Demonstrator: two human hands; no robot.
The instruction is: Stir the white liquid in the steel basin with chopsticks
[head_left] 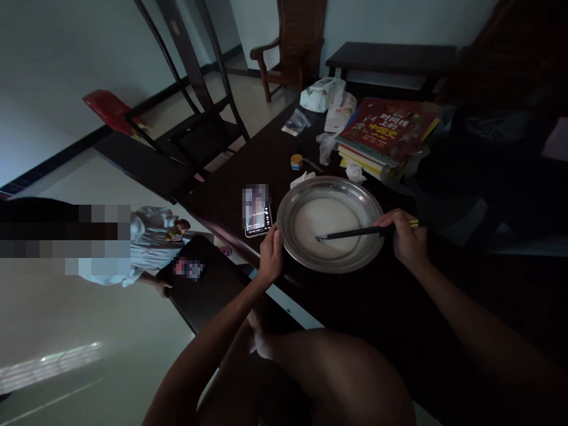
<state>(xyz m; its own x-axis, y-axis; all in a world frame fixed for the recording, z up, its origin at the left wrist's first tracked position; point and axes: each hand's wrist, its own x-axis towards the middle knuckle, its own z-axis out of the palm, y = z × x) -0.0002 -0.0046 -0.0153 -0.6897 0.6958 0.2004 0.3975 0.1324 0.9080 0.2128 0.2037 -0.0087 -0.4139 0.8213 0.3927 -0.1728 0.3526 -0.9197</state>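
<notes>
A wide metal basin [331,265] rests on the dark table, with a cloudy white liquid or batter [326,216] in its bottom. My left hand [270,255] holds the basin's rim on the left side, thumb on the edge. In my right hand [409,241], closed at the basin's right side, is a pair of dark chopsticks [355,232] with yellow ends. Their tips dip into the white mixture near its middle. Just left of the basin lies a phone [258,228] with its screen lit. White crumpled tissue [302,178] touches the area behind the rim.
Behind the basin stand a small jar [296,161] with a gold lid and a stack of books [386,130]. Tissue packs [323,94] and a clear plastic bag [296,122] lie farther back. At left, a person [153,248] is beside a dark stool [208,296].
</notes>
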